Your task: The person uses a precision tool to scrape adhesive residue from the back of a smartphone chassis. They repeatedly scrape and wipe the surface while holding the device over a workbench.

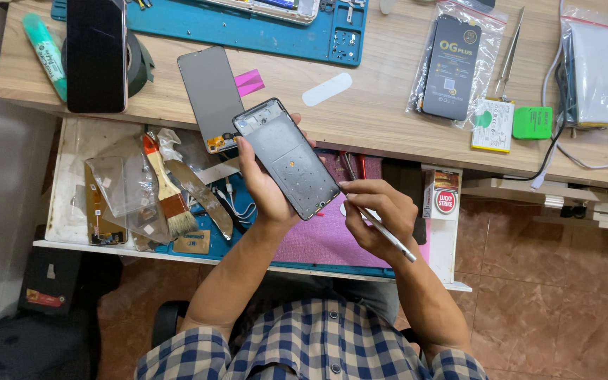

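My left hand (265, 188) grips a grey phone frame (286, 157), held tilted above the open drawer with its inner side facing up. My right hand (381, 214) pinches a thin metal tool (387, 232) like a pen, its tip touching the lower right edge of the frame. A dark phone screen panel (210, 95) lies on the wooden desk just beyond the frame, its lower end hanging over the desk edge.
The drawer (72, 236) holds a brush (167, 190), clear plastic bags and a pink mat (325, 239). On the desk lie a blue work mat (248, 32), a black phone (96, 53), a tape roll, a bagged part (452, 63), tweezers (509, 53) and cables.
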